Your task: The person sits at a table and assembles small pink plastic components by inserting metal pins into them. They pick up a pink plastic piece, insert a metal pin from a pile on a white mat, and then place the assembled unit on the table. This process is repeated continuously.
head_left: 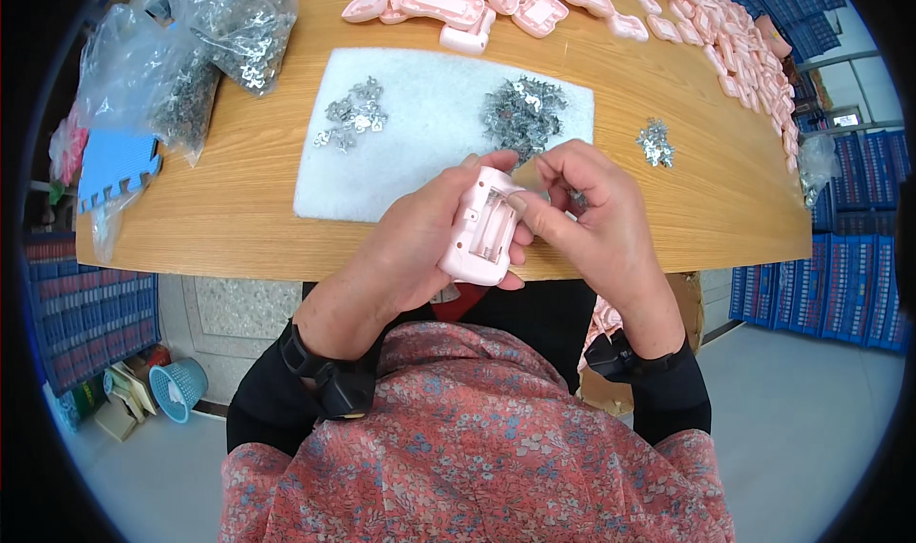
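Observation:
My left hand (pixel 410 230) is wrapped round a pale pink plastic casing (pixel 468 247), held tilted above the table's near edge. A long open battery compartment with bare metal inside faces up. My right hand (pixel 593 209) is closed, its thumb tip pressed to the compartment's upper end. A few small silvery metal pieces (pixel 576 199) show among its curled fingers; what lies under the thumb is hidden. Just beyond the hands, a dense heap of metal contact pieces (pixel 523 112) rests on a white foam mat (pixel 420 176). A looser heap of metal pieces (pixel 355 115) lies at the mat's left.
Many pink casings (pixel 444 6) are piled at the table's far side and along its right edge. One small cluster of metal pieces (pixel 655 144) sits right of the mat. Clear bags of metal parts (pixel 243 42) and a blue foam tile (pixel 116 166) are at the left.

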### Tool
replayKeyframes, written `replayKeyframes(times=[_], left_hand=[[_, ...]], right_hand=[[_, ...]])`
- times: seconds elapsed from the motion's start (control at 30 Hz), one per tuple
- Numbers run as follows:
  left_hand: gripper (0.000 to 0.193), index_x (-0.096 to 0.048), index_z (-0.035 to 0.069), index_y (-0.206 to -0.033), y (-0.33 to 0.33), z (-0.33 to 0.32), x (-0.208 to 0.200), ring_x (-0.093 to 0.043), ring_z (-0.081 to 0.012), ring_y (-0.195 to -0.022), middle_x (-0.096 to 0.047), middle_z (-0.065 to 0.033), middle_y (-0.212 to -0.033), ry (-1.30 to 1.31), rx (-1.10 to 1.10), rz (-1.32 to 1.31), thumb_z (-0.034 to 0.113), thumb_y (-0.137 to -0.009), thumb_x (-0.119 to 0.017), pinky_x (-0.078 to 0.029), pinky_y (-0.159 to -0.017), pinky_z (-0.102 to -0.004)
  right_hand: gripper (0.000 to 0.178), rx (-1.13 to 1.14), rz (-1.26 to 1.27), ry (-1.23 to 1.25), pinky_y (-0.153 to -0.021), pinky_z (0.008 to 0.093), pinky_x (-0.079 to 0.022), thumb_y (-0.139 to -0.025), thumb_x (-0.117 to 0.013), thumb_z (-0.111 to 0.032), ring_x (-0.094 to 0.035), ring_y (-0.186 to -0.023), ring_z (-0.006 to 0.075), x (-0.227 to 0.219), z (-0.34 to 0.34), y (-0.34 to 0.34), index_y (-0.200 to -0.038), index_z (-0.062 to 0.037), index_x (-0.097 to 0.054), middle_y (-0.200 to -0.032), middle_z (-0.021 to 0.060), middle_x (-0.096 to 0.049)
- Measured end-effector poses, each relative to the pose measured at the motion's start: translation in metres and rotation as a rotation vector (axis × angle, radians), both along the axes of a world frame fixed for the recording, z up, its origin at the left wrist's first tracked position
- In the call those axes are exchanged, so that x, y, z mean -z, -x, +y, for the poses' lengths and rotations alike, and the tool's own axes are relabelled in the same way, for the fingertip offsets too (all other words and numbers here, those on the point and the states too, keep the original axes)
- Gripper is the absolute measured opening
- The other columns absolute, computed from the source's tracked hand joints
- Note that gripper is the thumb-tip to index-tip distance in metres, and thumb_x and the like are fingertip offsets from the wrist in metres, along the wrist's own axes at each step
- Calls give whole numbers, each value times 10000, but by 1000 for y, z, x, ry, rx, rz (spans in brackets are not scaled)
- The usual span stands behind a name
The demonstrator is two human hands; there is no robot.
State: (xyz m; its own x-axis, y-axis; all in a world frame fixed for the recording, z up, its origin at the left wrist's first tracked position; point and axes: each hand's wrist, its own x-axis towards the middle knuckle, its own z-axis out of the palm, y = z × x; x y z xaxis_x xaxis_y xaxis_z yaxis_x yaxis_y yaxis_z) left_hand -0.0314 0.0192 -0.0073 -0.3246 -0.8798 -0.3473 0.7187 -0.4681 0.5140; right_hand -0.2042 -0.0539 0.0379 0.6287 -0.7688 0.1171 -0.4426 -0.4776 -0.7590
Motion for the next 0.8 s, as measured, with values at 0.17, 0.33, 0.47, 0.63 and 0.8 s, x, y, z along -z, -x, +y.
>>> replayKeyframes(times=[0.17, 0.33, 0.47, 0.63, 0.8], left_hand=[[503, -382, 92, -1460, 4, 1, -2, -687, -230, -856, -612, -107, -1161, 20, 2, -96, 379, -1072, -238, -629, -709, -439], [506, -371, 98, -1473, 9, 0, -9, -667, -232, -992, -598, -110, -1213, 36, 8, -182, 373, -1074, -224, -627, -738, -435], [511, -364, 107, -1483, 9, 1, -7, -665, -227, -991, -595, -108, -1219, 43, 11, -182, 376, -1075, -217, -626, -739, -433], [513, -378, 100, -1472, 6, 1, -4, -671, -207, -898, -599, -106, -1187, 37, 13, -151, 389, -1075, -229, -629, -714, -429], [498, -395, 96, -1450, 4, 2, -2, -675, -200, -829, -618, -93, -1082, 23, 6, -108, 394, -1073, -265, -631, -681, -443]], right_hand=[[140, -1, 27, 117, -603, 353, -495, -782, -721, -94, -601, -656, 234, 0, 11, -6, -851, -10, -634, -748, 101, -600], [133, 65, 46, 76, -601, 354, -509, -751, -701, -74, -596, -619, 250, 2, 12, -10, -827, 0, -621, -840, 116, -668], [133, 52, -6, 28, -579, 321, -503, -739, -696, -66, -591, -603, 191, 4, 12, -11, -817, 7, -617, -877, 114, -690], [125, 56, -68, -28, -547, 297, -486, -725, -685, -51, -564, -576, 151, 5, 9, -10, -813, 8, -618, -852, 101, -682], [130, 12, -40, 19, -535, 299, -479, -714, -677, -56, -561, -571, 157, 5, 2, -4, -810, 11, -619, -789, 85, -650]])
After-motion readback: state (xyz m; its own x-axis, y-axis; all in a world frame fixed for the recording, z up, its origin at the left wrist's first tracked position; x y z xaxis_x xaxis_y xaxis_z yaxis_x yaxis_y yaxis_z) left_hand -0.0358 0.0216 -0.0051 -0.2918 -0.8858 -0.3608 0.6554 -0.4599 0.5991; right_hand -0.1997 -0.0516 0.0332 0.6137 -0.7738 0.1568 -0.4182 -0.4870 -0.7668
